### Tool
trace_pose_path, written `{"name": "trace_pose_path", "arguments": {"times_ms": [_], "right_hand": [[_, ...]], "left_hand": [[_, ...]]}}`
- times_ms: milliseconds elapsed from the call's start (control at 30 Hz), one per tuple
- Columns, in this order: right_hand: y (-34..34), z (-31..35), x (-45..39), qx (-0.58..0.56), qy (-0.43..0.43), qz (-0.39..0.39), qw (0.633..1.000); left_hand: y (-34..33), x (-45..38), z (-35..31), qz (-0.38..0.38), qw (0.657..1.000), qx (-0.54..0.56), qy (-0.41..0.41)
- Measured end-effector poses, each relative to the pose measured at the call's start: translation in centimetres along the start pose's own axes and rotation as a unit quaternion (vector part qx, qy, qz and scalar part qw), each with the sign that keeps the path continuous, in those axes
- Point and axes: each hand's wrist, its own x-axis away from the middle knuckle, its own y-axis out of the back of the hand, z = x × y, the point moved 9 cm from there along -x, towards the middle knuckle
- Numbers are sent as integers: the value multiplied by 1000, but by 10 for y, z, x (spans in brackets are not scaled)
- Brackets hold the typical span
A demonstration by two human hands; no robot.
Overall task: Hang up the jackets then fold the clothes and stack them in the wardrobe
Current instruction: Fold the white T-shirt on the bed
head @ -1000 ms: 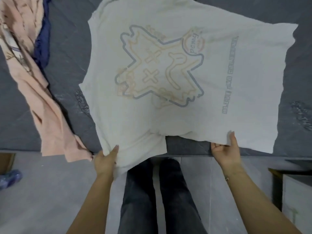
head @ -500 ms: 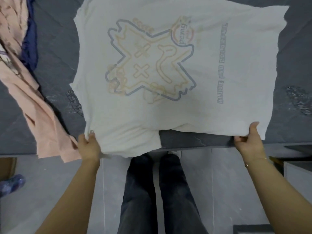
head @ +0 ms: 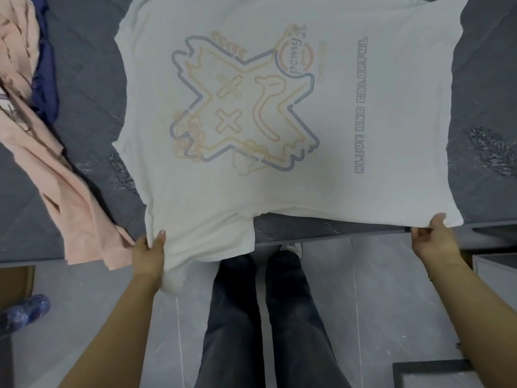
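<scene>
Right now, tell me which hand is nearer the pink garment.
Left. The left hand grips the white T-shirt's near sleeve edge right beside the pink garment's hanging end; the right hand pinches the shirt's opposite corner, far across.

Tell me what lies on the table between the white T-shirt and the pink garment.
Nothing: the head view shows only bare dark table between the white T-shirt and the pink garment; they nearly meet beside the left hand.

A home room: clothes [head: 42,141] on dark bed [head: 89,79], tiled floor [head: 377,289].
</scene>
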Motion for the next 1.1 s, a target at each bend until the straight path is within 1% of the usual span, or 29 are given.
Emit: {"name": "trace_pose_path", "arguments": {"times_ms": [100, 167, 200, 233, 267, 300, 333, 367, 400, 467, 500, 533, 567, 633, 667, 700, 767, 833, 933, 967, 1033, 1100], "right_hand": [[3, -4, 1, 55, -35, 7, 998], [5, -3, 4, 107, -39, 7, 993], [7, -2, 7, 134, -30, 4, 991], [10, 1, 10, 156, -10, -2, 988], [14, 6, 14, 180, 19, -16, 983], [17, 13, 17, 206, 52, -32, 977], [16, 19, 20, 230, 83, -34, 969], [12, 24, 21, 251, 102, -21, 962], [8, 26, 21, 265, 109, -4, 958], [4, 31, 17, 265, 103, 9, 959], [4, 34, 14, 257, 100, 7, 961], [3, 38, 10, 255, 103, 5, 961], [4, 40, 5, 262, 107, 6, 959], [6, 43, -6, 286, 111, 12, 952], [8, 42, -11, 299, 107, 18, 948], [10, 41, -15, 312, 100, 26, 945], [15, 42, -21, 329, 90, 34, 939], [19, 50, -26, 335, 105, 37, 936], [25, 63, -31, 340, 128, 23, 931], [24, 64, -33, 340, 128, 26, 931], [22, 58, -33, 327, 113, 35, 938], [25, 50, -31, 284, 86, 22, 955]], "left_hand": [[-9, 3, -7, -16, 996, -87, -13], [-16, 16, -20, -65, 988, -138, -26], [-17, 27, -32, -111, 978, -169, -46], [-21, 41, -49, -155, 962, -208, -89], [-31, 55, -68, -173, 942, -242, -157], [-51, 69, -88, -162, 920, -262, -241], [-76, 85, -104, -125, 901, -268, -318], [-103, 100, -115, -76, 888, -272, -364], [-127, 113, -118, -32, 878, -293, -378], [-164, 126, -112, 12, 858, -368, -358], [-173, 126, -104, 22, 853, -398, -337], [-177, 123, -97, 28, 860, -404, -311], [-176, 119, -91, 34, 875, -386, -292], [-171, 113, -88, 53, 902, -312, -293], [-170, 111, -89, 68, 907, -283, -304], [-169, 111, -90, 82, 904, -275, -316], [-163, 112, -89, 106, 887, -302, -334], [-154, 113, -84, 133, 863, -340, -350], [-142, 120, -62, 180, 803, -426, -376], [-139, 122, -58, 191, 791, -435, -385], [-140, 120, -56, 217, 786, -437, -381], [-150, 117, -58, 249, 772, -464, -357]]}}
